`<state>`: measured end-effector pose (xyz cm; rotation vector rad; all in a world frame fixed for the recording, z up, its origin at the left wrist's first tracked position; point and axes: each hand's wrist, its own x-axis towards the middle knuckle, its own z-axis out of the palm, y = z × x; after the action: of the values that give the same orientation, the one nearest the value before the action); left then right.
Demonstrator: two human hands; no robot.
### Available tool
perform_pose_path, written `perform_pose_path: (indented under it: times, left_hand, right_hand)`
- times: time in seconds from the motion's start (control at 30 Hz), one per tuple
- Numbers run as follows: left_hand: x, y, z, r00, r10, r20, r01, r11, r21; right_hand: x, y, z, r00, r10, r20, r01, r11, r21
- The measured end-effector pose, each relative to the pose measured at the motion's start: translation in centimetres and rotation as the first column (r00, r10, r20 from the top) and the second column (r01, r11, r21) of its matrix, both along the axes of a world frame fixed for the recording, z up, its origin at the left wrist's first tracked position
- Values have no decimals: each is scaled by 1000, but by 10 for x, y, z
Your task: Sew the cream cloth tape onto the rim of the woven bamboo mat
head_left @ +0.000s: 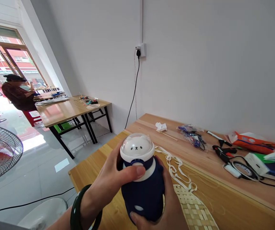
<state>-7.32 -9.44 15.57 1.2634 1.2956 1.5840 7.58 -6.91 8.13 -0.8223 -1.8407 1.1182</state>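
Note:
A navy water bottle with a white bear-face lid under a clear dome is held up over the table, leaning slightly. My left hand wraps its upper part, the thumb lying on the front button below the face. Around the lower right side curls my right hand, with its thumb near the base. Both hands are closed on the bottle, whose lid looks shut. Behind the right hand lies a woven bamboo piece, partly hidden, with a white ribbon above it.
Along the wall on the table lie crumpled tissue, a stick, bagged cables, a glue gun, a cable coil and tissue packs. A fan stands left. Farther off, a person sits at another table.

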Motion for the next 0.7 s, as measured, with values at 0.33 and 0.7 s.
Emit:
perform_pose_path:
  times: [0.33, 0.7]
  left_hand:
    - [-7, -8, 2, 973, -197, -117, 187, 978, -93]
    - [-10, -36, -50, 988, 78, -131, -74, 997, 35]
  right_hand:
    - [10, 4, -1, 991, 85, -101, -83, 996, 24]
    - [0, 29, -41, 992, 73, -105, -47, 970, 238]
